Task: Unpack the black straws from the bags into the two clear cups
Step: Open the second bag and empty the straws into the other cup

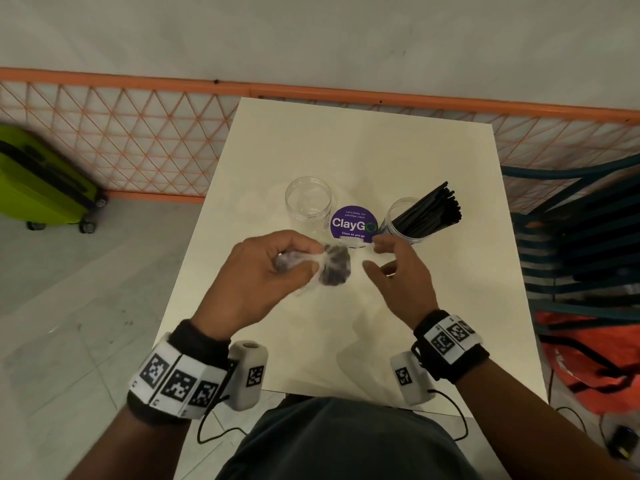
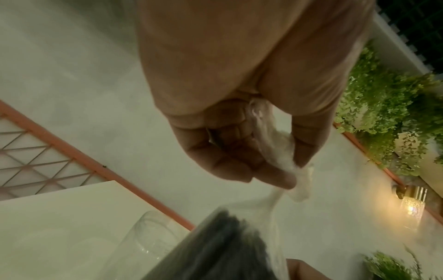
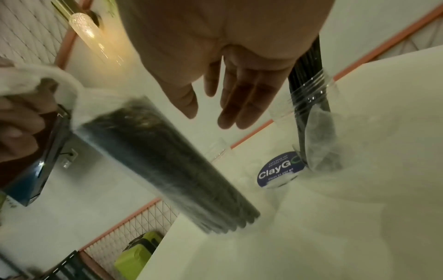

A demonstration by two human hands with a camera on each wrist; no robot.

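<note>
pale table (image 1: 381,150) was set against an orange mesh fence (image 1: 138,133). at the table's centre a bag of black straws (image 3: 165,161) was gripped by its gathered plastic neck in the left hand (image 1: 263,275); the right hand (image 1: 398,271), at 3 o'clock of it, was held empty, fingers relaxed. at 12 o'clock stood the empty clear cup (image 1: 308,206), at 1 o'clock the filled cup (image 1: 408,220). the bundle was judged light and stiff, its film slippery; mid-bundle was judged the best hold.
</note>
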